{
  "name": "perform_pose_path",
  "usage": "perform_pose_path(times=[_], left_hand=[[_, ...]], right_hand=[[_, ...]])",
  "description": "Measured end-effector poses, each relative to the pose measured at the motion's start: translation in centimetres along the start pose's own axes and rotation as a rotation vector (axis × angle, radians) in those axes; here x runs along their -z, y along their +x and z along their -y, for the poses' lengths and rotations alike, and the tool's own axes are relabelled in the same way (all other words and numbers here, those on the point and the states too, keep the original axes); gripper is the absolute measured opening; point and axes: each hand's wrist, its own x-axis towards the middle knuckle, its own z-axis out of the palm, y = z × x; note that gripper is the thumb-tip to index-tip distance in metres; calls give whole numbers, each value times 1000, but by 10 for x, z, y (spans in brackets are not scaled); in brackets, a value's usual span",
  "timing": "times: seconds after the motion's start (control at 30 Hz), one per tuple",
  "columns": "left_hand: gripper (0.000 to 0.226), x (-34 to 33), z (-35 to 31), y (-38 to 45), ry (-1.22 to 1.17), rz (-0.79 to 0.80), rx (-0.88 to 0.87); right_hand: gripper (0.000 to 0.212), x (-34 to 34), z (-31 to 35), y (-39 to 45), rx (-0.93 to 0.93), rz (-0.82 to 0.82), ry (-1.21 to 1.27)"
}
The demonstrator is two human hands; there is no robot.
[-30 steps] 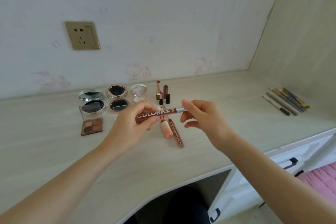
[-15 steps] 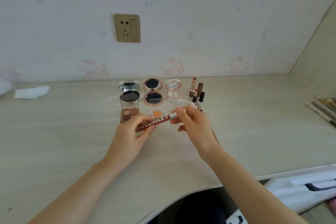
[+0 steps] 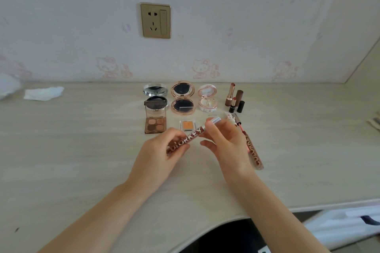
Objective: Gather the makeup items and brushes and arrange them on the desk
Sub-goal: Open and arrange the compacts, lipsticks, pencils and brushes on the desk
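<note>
Maroon lip-gloss tube point(image 3: 192, 134) has tilted silver cap upward; left hand point(image 3: 162, 153) pinches its base, right hand point(image 3: 225, 141) its cap. Placement beside the compacts looks next.

The view swings left across the three pictures: the wall socket point(image 3: 155, 20) now sits near the middle, and the brushes point(image 3: 374, 121) slip almost out at the right edge. A white tissue point(image 3: 43, 93) comes into sight at the left. The lip gloss tube point(image 3: 192, 135), level a second ago, now tilts, its silver cap end raised in the right hand point(image 3: 228, 141) while the left hand point(image 3: 162, 154) holds the lower end.
</note>
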Motion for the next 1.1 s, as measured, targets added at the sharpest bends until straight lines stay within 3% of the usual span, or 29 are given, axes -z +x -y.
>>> perform_pose_path(times=[0.33, 0.6, 0.8, 0.97, 1.1], left_hand=[[10, 6, 1, 2, -125, 88, 103], [11, 10, -4, 4, -61, 99, 52], [12, 8, -7, 2, -71, 71, 21], [11, 8, -3, 3, -108, 63, 61], [15, 8, -3, 3, -105, 82, 38]], right_hand=[[10, 8, -2, 1, 81, 57, -1], [17, 10, 2, 0, -60, 145, 243], [10, 11, -2, 1, -27, -57, 61], [25, 11, 1, 1, -28, 34, 160], [25, 9, 2, 0, -57, 11, 146]])
